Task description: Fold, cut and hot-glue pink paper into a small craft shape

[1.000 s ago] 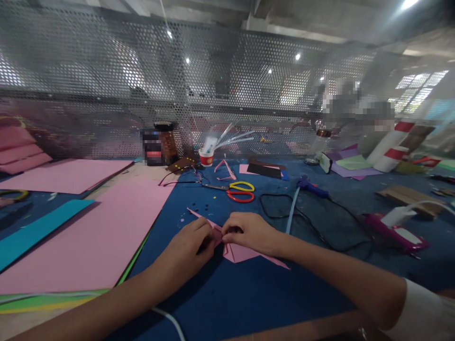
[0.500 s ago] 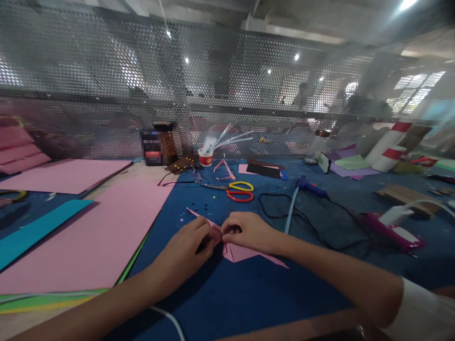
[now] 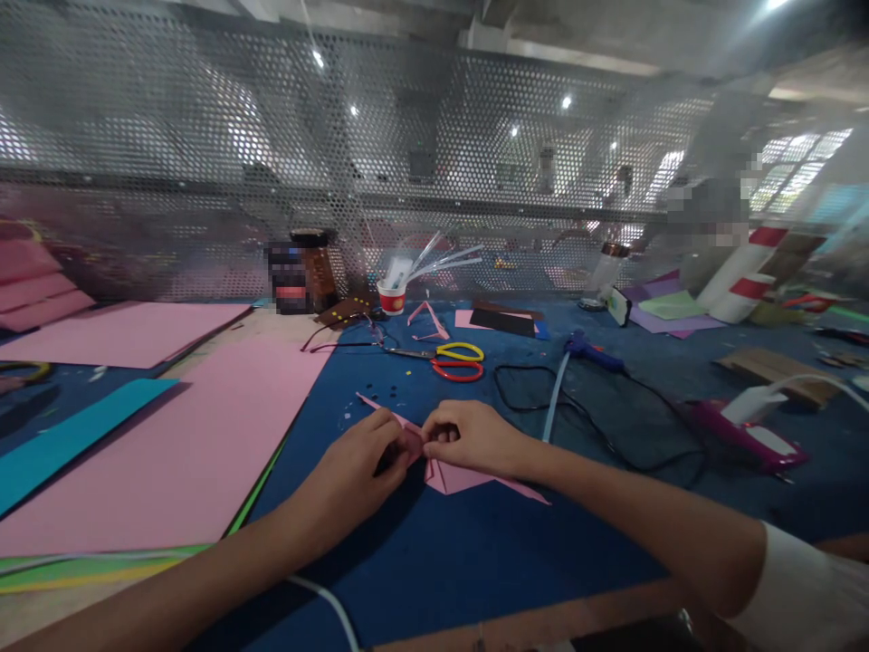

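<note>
A: In the head view, where's the folded pink paper (image 3: 463,480)?

B: On the blue tabletop (image 3: 516,566), closer to the near edge than the far one, between the two hands. One thin end points past the left hand (image 3: 363,457) toward the far edge; the other comes out beside the right wrist.

A: And the fingers?

B: The left fingers grasp the paper; the right hand (image 3: 479,439) pinches it with thumb and forefinger, just beside them. The left fingertips are partly hidden.

A: Why so close together?

B: Likely so one hand steadies the creases while the other works them.

A: The scissors (image 3: 433,356)?

B: Beyond the hands, toward the far edge, loops pointing right. That probably suits a right-hand reach. The glue gun (image 3: 597,356) lies to their right, perhaps to keep its cord (image 3: 584,412) off the paper.

A: And the large pink sheet (image 3: 196,444)?

B: Left of the hands, seemingly to leave them room.
</note>
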{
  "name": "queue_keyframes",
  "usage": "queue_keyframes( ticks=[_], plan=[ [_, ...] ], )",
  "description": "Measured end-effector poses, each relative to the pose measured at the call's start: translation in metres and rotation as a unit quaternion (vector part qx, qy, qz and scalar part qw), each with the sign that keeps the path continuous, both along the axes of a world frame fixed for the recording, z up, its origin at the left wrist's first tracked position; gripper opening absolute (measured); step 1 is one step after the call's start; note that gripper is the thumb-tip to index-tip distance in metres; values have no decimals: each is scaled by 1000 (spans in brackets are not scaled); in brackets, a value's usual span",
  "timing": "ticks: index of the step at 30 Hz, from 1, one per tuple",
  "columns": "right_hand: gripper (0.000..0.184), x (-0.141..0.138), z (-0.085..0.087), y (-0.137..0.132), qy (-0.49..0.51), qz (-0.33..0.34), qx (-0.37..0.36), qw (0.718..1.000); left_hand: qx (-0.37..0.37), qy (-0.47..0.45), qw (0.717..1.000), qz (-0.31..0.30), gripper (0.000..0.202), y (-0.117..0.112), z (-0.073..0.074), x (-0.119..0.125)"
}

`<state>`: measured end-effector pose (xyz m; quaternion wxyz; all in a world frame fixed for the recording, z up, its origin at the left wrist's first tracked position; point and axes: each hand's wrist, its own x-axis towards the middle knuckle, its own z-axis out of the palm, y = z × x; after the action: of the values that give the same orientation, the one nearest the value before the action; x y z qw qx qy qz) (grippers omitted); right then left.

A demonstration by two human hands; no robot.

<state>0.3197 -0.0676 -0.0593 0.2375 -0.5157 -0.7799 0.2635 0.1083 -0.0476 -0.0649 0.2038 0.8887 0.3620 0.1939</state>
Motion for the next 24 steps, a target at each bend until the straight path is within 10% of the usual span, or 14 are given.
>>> queue_keyframes(
  ticks=[24],
  plan=[
    [9,-3,1,-2,20,-17,-17,1000,-14,-7,1000,-3,12,1,2,1]
  ],
)
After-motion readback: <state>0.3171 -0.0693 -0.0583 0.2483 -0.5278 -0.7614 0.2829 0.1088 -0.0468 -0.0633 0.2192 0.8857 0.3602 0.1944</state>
